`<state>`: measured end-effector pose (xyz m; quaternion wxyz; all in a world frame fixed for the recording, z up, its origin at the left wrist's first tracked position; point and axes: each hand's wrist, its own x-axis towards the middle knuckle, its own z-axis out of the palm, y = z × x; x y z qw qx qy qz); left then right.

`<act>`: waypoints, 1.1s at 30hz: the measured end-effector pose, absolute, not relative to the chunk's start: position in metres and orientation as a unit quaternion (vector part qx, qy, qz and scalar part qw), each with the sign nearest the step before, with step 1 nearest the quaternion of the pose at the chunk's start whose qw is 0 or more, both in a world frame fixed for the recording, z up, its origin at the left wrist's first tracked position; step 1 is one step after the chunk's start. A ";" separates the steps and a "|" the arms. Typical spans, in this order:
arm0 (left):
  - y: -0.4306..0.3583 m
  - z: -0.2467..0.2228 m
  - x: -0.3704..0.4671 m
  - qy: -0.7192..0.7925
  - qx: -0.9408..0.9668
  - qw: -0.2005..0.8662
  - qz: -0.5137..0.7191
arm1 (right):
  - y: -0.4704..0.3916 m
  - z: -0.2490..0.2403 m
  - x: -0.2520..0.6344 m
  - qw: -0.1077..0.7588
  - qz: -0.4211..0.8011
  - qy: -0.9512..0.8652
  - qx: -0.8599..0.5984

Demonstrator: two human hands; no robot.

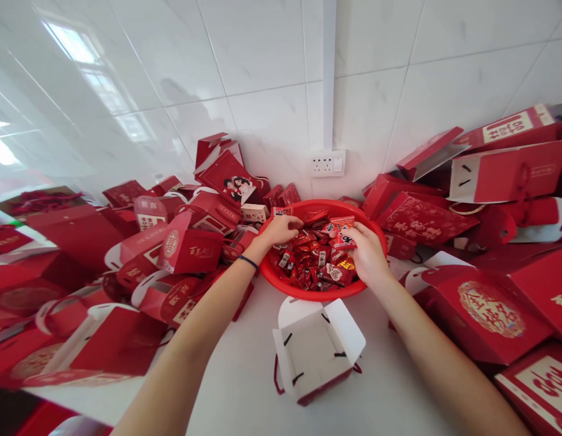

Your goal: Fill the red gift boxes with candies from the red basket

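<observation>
A red plastic basket [323, 295] full of small red-wrapped candies [308, 254] stands on the table against the wall. My left hand [281, 231] is over the basket's left side, its fingers loosely bent with thumb and fingertips apart; wrapped pieces show beside and below it. On the right side, my right hand [368, 251] pinches a red candy packet [343, 232] above the pile. In front of the basket sits an open gift box [315, 357], white inside, with its flaps up, black cord ends inside and dark red cord handles. Candies under my hands are partly hidden.
Red gift boxes [192, 249] are heaped on the left, some with white flaps open. More red boxes [490, 309] are piled on the right. A white socket [328, 163] is on the tiled wall behind the basket. White tabletop [244, 387] surrounds the open box.
</observation>
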<state>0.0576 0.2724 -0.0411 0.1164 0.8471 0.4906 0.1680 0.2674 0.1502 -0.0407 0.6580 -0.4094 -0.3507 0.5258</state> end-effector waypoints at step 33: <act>0.259 -0.036 0.067 0.500 0.861 0.062 -0.068 | 0.150 -0.039 0.267 0.728 0.476 -0.292 -0.398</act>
